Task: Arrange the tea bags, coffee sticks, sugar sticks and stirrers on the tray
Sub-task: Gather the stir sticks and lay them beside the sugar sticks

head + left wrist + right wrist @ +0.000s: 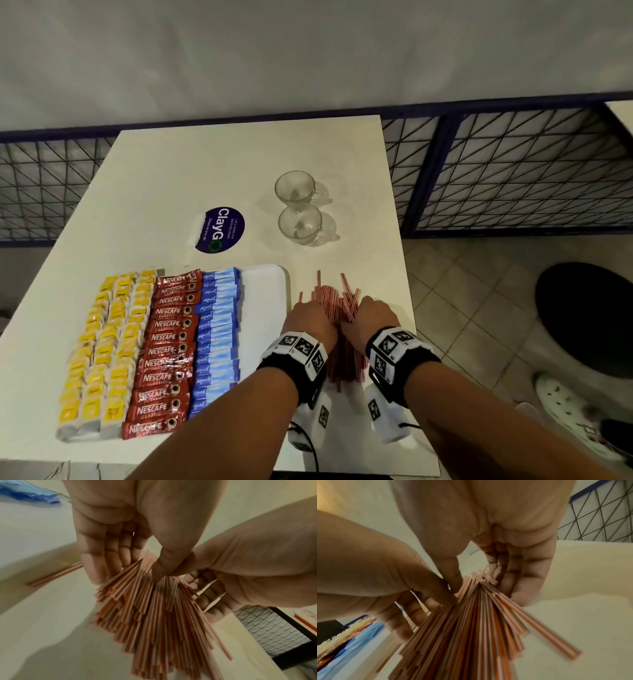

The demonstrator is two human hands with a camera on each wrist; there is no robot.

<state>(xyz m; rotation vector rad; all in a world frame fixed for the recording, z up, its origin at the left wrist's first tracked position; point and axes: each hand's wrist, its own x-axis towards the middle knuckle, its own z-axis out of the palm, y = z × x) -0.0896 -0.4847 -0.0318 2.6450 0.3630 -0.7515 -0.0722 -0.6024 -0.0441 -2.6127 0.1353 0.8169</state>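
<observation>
Table point(171, 178): white top; it carries everything I work with.
Tray point(265, 301): white, at nine o'clock of my hands; only its right strip is bare.
Packets: yellow tea bags point(102, 349), Nescafe coffee sticks point(168, 346) and blue Equal sugar sticks point(215, 335) lie in columns on the tray.
Stirrers point(337, 305): red-striped heap on the table, just beside the tray.
Left hand point(310, 320): fingers nearly straight, cupping the heap's left flank.
Right hand point(371, 317): mirrored on the right flank, thumb pressing down.
Risk: I judge an uneven squeeze could make the fanned ends splay, rolling strays toward the three o'clock edge.
</observation>
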